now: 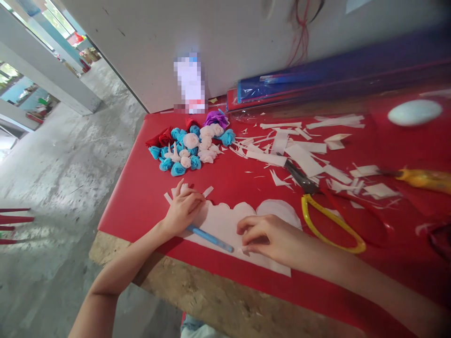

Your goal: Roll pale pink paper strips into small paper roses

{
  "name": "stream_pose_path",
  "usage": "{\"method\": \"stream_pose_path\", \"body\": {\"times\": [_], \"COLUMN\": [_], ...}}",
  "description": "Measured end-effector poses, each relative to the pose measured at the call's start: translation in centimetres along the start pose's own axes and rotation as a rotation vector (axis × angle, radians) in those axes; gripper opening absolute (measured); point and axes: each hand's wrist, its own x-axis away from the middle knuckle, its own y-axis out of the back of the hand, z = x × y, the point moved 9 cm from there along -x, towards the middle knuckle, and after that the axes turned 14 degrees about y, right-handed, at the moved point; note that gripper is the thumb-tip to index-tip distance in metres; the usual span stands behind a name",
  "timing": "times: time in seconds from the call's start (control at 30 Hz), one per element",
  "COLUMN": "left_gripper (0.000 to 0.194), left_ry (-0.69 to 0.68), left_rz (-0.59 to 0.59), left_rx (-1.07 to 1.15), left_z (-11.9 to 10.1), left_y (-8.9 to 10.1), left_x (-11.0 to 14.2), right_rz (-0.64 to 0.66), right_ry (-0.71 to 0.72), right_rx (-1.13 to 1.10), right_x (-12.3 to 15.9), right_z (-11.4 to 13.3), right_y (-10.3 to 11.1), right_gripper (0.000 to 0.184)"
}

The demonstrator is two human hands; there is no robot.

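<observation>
A sheet of whitish-pink paper [225, 225] with a scalloped far edge lies along the near side of the red table. My left hand [185, 206] is at the sheet's left end, fingers bent and drawn together; whatever is between them is hidden. Narrow white paper strips [208, 191] stick out around it. Over the right half of the sheet, my right hand [262, 234] is closed in a pinch, with a small pale bit at its fingertips that I cannot make out. A blue pen [211, 238] lies on the paper between both hands.
Blue, white, red and purple paper roses [190, 141] are piled behind my left hand. Scissors with yellow handles [331, 225] lie to the right, by scattered paper scraps [303, 157]. A yellow-handled tool [424, 179] and a pale oval object [415, 112] are farther right. A blurred phone-like screen [190, 84] leans at the back.
</observation>
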Motion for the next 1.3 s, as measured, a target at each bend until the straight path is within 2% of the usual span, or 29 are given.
{"method": "stream_pose_path", "body": {"times": [0.23,0.43,0.53,0.63,0.77,0.93,1.07,1.3], "left_gripper": [0.005,0.014,0.022,0.025,0.028,0.028,0.029,0.037], "left_ry": [0.19,0.335,0.347,0.318,0.257,0.203,0.195,0.204], "left_rz": [-0.016,-0.074,-0.045,0.016,0.101,0.123,0.169,0.248], "left_rx": [0.176,0.414,0.514,0.608,0.732,0.83,0.942,1.029], "left_z": [1.5,2.3,1.0,-1.5,-5.0,-7.4,-8.5,-9.8], "left_y": [0.3,1.4,1.7,1.9,2.6,3.6,3.3,2.5], "left_x": [-0.5,-0.7,-1.0,-1.3,-1.9,-2.6,-2.8,-3.1], "right_rz": [-0.014,-0.066,-0.226,-0.493,-0.657,-0.727,-0.751,-0.796], "right_ry": [0.02,0.023,0.052,0.135,0.221,0.305,0.32,0.294], "right_rx": [-0.003,-0.015,-0.034,-0.054,0.072,0.197,0.25,0.233], "right_x": [-0.1,-0.2,0.0,1.3,3.2,4.6,5.0,5.2], "right_z": [0.2,1.0,2.7,5.2,8.2,10.5,11.4,11.0], "right_y": [0.1,1.0,3.2,6.4,8.3,8.3,8.0,7.8], "right_gripper": [0.015,0.016,0.016,0.015,0.013,0.014,0.014,0.017]}}
